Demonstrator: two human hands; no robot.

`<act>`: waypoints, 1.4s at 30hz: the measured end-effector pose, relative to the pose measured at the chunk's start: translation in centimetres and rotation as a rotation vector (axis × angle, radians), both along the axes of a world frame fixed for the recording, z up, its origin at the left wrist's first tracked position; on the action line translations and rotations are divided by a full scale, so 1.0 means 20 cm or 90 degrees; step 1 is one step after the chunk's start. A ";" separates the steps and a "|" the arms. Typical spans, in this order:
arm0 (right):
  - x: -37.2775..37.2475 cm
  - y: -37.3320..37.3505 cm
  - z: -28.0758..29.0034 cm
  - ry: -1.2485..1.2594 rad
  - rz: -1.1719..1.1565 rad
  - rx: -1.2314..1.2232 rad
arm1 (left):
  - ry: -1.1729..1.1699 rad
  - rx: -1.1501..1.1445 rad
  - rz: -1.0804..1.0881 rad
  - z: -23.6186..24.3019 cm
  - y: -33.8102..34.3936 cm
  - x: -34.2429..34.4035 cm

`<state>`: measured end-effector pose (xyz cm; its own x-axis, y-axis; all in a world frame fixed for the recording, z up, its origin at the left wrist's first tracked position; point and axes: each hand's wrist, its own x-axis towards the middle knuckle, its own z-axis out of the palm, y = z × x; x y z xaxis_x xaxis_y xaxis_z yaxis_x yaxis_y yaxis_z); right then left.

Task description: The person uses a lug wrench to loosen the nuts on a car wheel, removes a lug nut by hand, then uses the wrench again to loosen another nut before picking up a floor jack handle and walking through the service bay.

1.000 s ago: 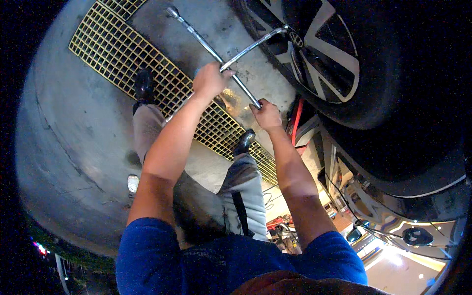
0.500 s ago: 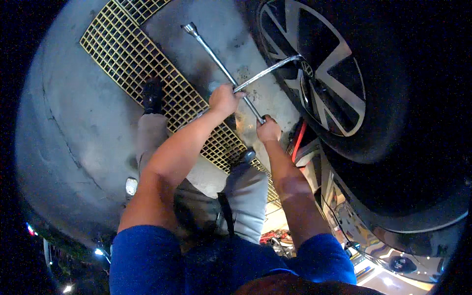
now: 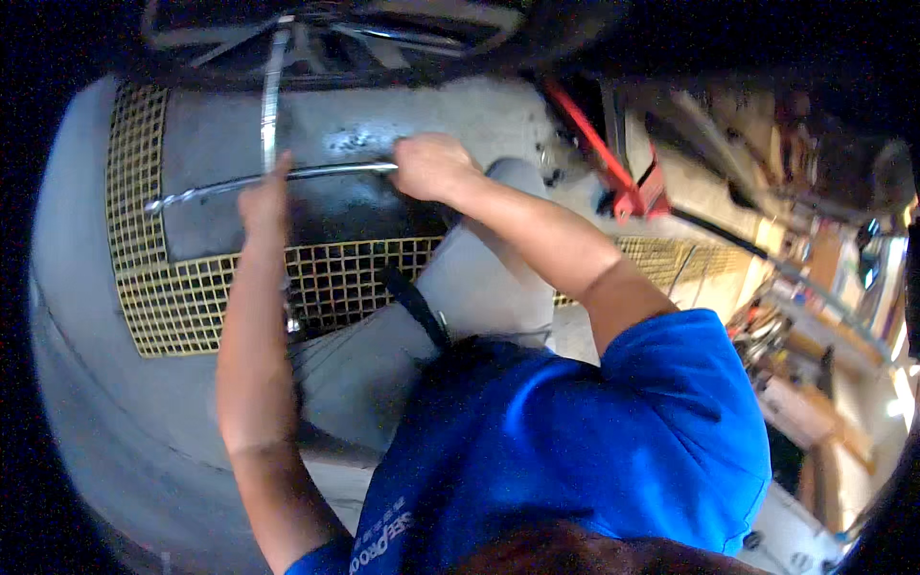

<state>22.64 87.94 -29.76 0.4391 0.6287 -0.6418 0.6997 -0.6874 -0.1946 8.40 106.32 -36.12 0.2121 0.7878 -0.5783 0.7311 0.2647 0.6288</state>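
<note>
We have both hands on a cross wrench (image 3: 278, 172), a chrome tool with thin round bars that cross at right angles. One bar lies level above the floor grate (image 3: 192, 287); the other runs up toward the wheel (image 3: 316, 29) at the top edge, where its socket end is lost in shadow. Our right hand (image 3: 431, 165) is closed in a fist on the right end of the level bar. Our left hand (image 3: 264, 196) sits at the crossing, fingers up along the bar; we cannot tell how firmly it closes.

We judge the step to be turning a wheel nut, with the bar near level. The next move would call for an even push and pull on opposite ends, keeping the socket square on the nut.

The wrench is smooth and shiny, and catches the light. The grate is a yellow square mesh around a dark, stained plate (image 3: 287, 134). The floor (image 3: 86, 383) is dull grey concrete. A red jack (image 3: 613, 172) stands right of the hands. Our grey trousers (image 3: 479, 287) and blue shirt (image 3: 594, 431) fill the foreground.
</note>
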 end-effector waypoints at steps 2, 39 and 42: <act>-0.01 -0.03 0.02 0.020 0.044 0.087 | 0.000 -0.011 -0.034 0.06 0.05 -0.01; 0.72 -1.16 -0.76 -0.156 -0.019 0.365 | 0.246 0.067 -1.047 -0.48 -0.41 0.70; 0.76 -0.67 -0.64 -0.304 0.027 0.666 | -0.070 -0.128 -0.756 -0.28 -0.45 0.92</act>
<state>37.93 74.60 -42.58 0.4622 0.7760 0.4292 0.8747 -0.3192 -0.3648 26.87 97.26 -41.68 0.7983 -0.0338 -0.6013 0.5297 -0.4356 0.7278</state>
